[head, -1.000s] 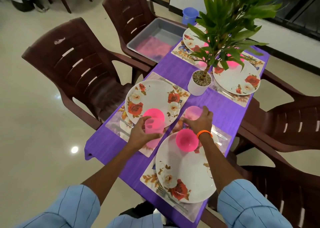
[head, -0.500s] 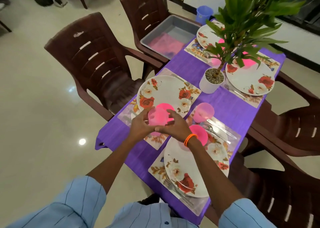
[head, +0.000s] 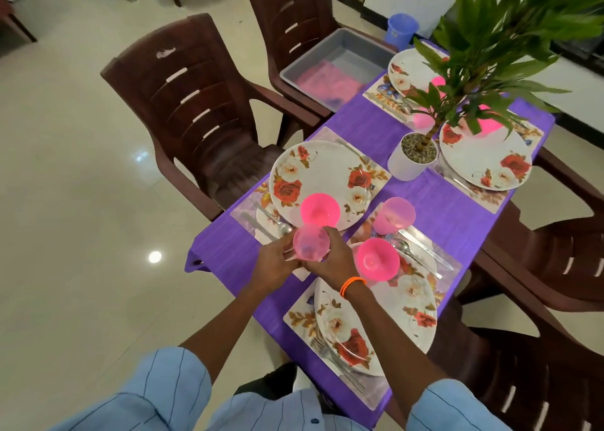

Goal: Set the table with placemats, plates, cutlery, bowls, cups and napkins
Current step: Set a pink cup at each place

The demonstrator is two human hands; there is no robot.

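A: Largest first. Purple tablecloth (head: 434,208) over the table, brown plastic chairs round it; the nearest left chair (head: 196,110) is drawn up to the edge.

B: Grey tray (head: 333,61) on the seat of the farther left chair, something pink lying in it. Blue bucket (head: 401,33) on the floor beyond.

A: Potted plant in a white pot (head: 410,165) mid-table, leaves hiding part of the far settings.

B: Four floral plates on placemats. Near-left plate (head: 322,175) carries a pink bowl (head: 319,209) at its near rim. Near-right plate (head: 389,313) has another pink bowl (head: 377,259) at its far end.

A: Cutlery beside each plate; knife and spoon (head: 421,250) lie right of the near-right plate.

B: One translucent pink cup (head: 394,214) stands on the near-right placemat, just beyond that bowl.

A: The hands?

B: Both on a second pink cup (head: 310,243), raised over the table's near-left edge, mouth tipped toward the camera. Left hand (head: 277,262) curls round its left side; right hand (head: 333,260), orange band at the wrist, wraps the right side and base.
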